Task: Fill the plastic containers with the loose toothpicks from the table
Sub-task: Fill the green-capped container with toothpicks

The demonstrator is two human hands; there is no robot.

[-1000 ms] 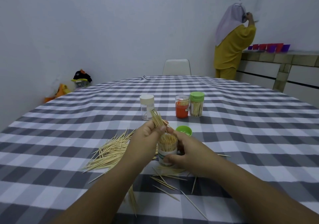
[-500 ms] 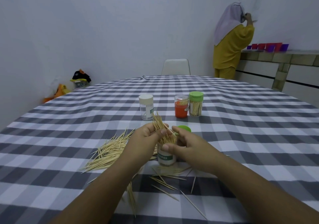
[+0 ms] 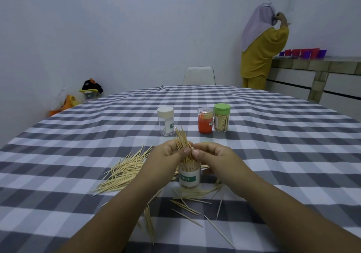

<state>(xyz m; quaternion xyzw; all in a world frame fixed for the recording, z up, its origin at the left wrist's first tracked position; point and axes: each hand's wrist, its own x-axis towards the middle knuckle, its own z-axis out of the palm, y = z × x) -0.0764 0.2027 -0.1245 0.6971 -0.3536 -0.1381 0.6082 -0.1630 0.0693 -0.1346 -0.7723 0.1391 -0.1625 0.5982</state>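
In the head view, an open clear container point(image 3: 189, 176) with a green label stood on the checked counter point(image 3: 273, 155), already packed with upright toothpicks. Directly above its mouth, the left hand point(image 3: 168, 155) pinched a bundle of toothpicks point(image 3: 182, 141) between thumb and curled fingers, the bundle tilted with its points up and its lower ends reaching into the container. The right hand point(image 3: 212, 154) met it from the other side, its thumb and forefinger closed on the same bundle, so both hands were clamped on it and the fingertips nearly touched.

To the left of the container lay a large loose pile of toothpicks point(image 3: 125, 171) on the cloth. Scattered toothpicks point(image 3: 187, 208) lay just in front of the container, nearer the person, and a further small bunch point(image 3: 149, 223) lay below the left forearm.

Beyond the container, farther from the person, stood three closed containers: a white-lidded container point(image 3: 166, 120) that looked nearly empty, an orange container point(image 3: 205, 120), and touching it on the right a green-lidded container point(image 3: 221, 117) holding toothpicks. A green lid point(image 3: 205, 142) showed only as a sliver behind the right hand.

At the far edge of the counter stood a white chair point(image 3: 199, 75).
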